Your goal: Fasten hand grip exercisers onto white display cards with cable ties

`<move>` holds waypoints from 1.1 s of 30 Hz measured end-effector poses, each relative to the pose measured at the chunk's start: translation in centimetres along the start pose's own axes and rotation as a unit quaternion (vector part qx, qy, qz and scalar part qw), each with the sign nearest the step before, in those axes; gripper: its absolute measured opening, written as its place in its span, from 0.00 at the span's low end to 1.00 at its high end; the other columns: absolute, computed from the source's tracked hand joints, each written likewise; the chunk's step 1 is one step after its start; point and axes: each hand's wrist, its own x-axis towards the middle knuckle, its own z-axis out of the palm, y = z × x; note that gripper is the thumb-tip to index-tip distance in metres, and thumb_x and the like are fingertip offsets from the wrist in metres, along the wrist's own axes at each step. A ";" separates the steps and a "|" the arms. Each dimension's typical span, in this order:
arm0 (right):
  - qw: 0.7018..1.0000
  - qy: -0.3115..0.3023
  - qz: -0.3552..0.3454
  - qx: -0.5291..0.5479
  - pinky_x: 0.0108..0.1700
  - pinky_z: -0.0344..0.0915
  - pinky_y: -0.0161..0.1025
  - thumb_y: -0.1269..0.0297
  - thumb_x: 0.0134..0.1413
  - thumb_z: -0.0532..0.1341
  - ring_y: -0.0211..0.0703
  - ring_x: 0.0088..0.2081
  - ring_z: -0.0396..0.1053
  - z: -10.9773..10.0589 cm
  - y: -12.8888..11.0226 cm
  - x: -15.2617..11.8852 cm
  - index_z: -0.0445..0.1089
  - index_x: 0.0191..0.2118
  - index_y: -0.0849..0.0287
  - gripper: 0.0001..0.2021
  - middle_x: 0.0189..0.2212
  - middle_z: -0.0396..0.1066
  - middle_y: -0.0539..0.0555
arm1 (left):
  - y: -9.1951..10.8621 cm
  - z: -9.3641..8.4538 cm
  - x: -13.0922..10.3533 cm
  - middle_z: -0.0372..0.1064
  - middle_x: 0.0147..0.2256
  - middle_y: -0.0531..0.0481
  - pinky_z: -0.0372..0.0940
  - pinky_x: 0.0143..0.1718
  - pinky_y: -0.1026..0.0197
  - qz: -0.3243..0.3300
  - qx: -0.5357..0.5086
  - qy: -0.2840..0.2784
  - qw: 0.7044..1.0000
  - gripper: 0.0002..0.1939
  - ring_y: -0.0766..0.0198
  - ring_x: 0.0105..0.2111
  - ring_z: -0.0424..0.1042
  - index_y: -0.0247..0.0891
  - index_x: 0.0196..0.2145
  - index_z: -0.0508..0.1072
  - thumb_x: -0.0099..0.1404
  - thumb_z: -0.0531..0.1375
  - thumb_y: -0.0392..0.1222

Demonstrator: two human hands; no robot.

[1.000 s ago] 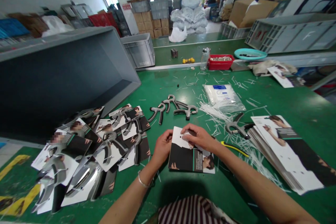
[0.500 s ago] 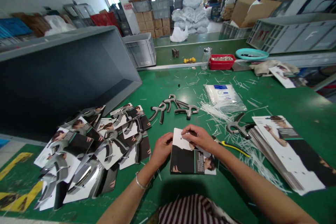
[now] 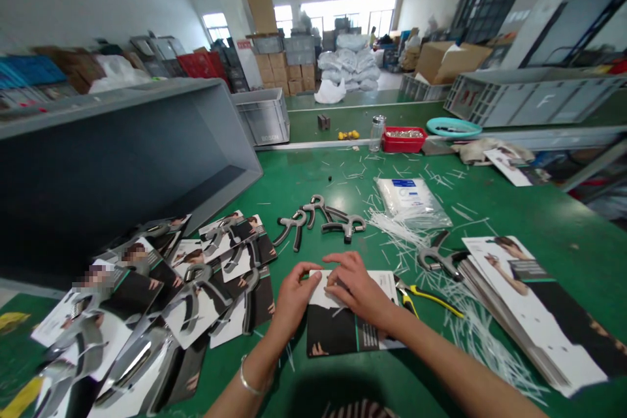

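Observation:
A printed backing card (image 3: 333, 333) in black and white lies on the green table in front of me. My left hand (image 3: 295, 295) holds its upper left edge, thumb on top. My right hand (image 3: 356, 289) is over the card's upper part, its fingers bent into a pinch near the top left corner. From under those fingers a thin white cable tie (image 3: 337, 311) sticks out across the card; the pinched end is hidden. Beyond my hands lie several grey hand grip strengtheners (image 3: 292, 228). Yellow-handled cutting pliers (image 3: 431, 297) rest right of the card.
At left, carded hand grips are piled before a large grey bin (image 3: 210, 137). A stack of backing cards (image 3: 533, 313) stands at right beside another hand grip (image 3: 437, 255). Loose ties surround a plastic bag of ties (image 3: 414, 202). A red tray (image 3: 403, 140) sits at the back.
The view has tilted up, so everything sits lower. My right hand has curled its fingers down over the card, and a white tie now shows below them. My left thumb has come onto the card's edge.

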 end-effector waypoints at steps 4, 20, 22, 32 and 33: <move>0.999 0.040 0.006 -0.030 0.59 0.57 0.54 0.67 0.64 0.58 0.51 0.56 0.61 -2.3 0.9 -1.1 0.70 0.40 0.53 0.04 0.54 0.68 0.57 | -2.1 -0.8 -0.8 0.75 0.32 0.49 0.67 0.31 0.63 -0.036 -0.066 0.112 0.991 0.21 0.62 0.30 0.74 0.36 0.41 0.70 0.58 0.66 0.54; 0.943 0.055 0.178 -0.277 0.47 0.63 0.41 0.69 0.63 0.55 0.47 0.46 0.68 -6.3 15.3 4.0 0.71 0.41 0.60 0.07 0.40 0.71 0.58 | -5.5 2.9 0.0 0.69 0.24 0.55 0.68 0.15 0.60 -0.127 -0.068 -0.075 0.987 0.24 0.62 0.19 0.70 0.38 0.34 0.64 0.46 0.70 0.49; 0.950 0.019 0.151 -0.273 0.48 0.63 0.40 0.68 0.65 0.54 0.46 0.45 0.68 -5.0 14.2 5.0 0.71 0.42 0.59 0.08 0.40 0.72 0.56 | -6.9 1.4 -2.0 0.69 0.23 0.55 0.67 0.14 0.61 -0.139 -0.061 -0.072 0.986 0.22 0.62 0.18 0.70 0.38 0.35 0.65 0.48 0.70 0.50; 0.944 -0.128 0.121 -0.278 0.45 0.67 0.45 0.71 0.60 0.59 0.55 0.45 0.72 1.2 12.0 13.4 0.71 0.40 0.63 0.05 0.41 0.73 0.65 | -6.7 1.8 -2.2 0.68 0.22 0.55 0.72 0.18 0.56 -0.145 -0.098 0.001 0.985 0.28 0.61 0.20 0.71 0.38 0.35 0.64 0.45 0.72 0.53; 0.945 -0.135 0.114 -0.275 0.44 0.67 0.45 0.72 0.59 0.59 0.54 0.44 0.72 0.8 12.2 13.5 0.71 0.39 0.63 0.04 0.41 0.73 0.64 | -6.5 2.5 -1.4 0.68 0.22 0.56 0.71 0.19 0.55 -0.141 -0.102 -0.003 0.985 0.28 0.61 0.20 0.70 0.38 0.35 0.64 0.44 0.72 0.54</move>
